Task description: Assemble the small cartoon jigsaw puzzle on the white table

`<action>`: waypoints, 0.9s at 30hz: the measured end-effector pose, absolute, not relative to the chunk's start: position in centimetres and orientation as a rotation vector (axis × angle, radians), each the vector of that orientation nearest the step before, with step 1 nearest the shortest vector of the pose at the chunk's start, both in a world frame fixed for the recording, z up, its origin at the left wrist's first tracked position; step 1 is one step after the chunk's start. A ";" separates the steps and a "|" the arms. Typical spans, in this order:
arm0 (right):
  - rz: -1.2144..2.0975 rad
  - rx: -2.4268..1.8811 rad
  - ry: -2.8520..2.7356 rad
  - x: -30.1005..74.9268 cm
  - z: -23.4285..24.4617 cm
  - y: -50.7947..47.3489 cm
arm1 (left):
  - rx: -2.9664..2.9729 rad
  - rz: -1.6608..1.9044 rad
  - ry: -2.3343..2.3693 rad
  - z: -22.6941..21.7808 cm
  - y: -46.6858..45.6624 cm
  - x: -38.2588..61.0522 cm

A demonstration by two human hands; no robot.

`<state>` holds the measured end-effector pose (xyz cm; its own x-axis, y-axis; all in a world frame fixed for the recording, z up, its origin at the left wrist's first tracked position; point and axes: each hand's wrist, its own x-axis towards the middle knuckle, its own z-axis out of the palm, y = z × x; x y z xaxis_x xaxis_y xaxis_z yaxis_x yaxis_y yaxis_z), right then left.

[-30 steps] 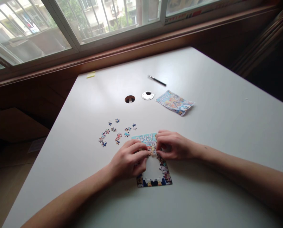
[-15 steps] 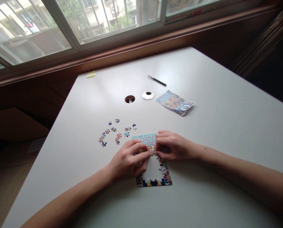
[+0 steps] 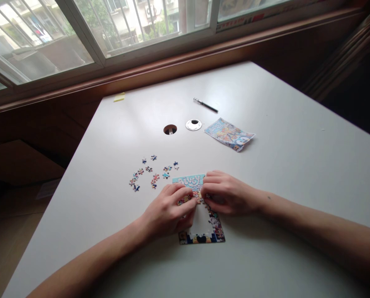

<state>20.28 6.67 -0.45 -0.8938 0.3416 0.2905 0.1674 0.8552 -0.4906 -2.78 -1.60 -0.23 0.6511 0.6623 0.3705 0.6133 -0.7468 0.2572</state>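
Note:
A small, partly assembled jigsaw puzzle (image 3: pixel 203 225) lies on the white table (image 3: pixel 296 153), with a bare gap in its middle. My left hand (image 3: pixel 168 211) rests on the puzzle's left side, fingers curled and fingertips pressing a piece near the top of the gap. My right hand (image 3: pixel 227 192) lies on the upper right part, fingers bent and pressed together against the same spot. The fingertips of both hands meet there. Several loose puzzle pieces (image 3: pixel 150 171) lie scattered to the left, beyond my left hand.
A colourful printed bag (image 3: pixel 229 134) lies farther back, beside a round metal grommet cap (image 3: pixel 193 124) and an open cable hole (image 3: pixel 170 129). A pen (image 3: pixel 205 105) and a yellow sticky note (image 3: pixel 119 97) lie near the far edge under the window.
Both hands stay on the puzzle; the fingertips have shifted slightly and drawn closer together over the piece. Nothing else has moved.

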 end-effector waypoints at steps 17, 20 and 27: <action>0.480 -0.294 -2.697 20.4 -0.6 6.6 | 2.705 0.719 1.056 -0.2 -1.6 -2.7; 0.482 -0.274 -2.679 20.3 -0.7 6.6 | 2.722 0.696 1.046 -0.1 -1.6 -2.8; 0.510 -0.299 -2.554 20.5 -0.7 6.5 | 2.729 0.668 1.066 -0.1 -1.6 -2.7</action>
<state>20.49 6.53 -0.71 -0.8437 0.3043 0.4423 0.1111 0.9050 -0.4107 -2.67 -1.64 -0.14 0.6511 0.6716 0.3535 0.6110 -0.7402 0.2807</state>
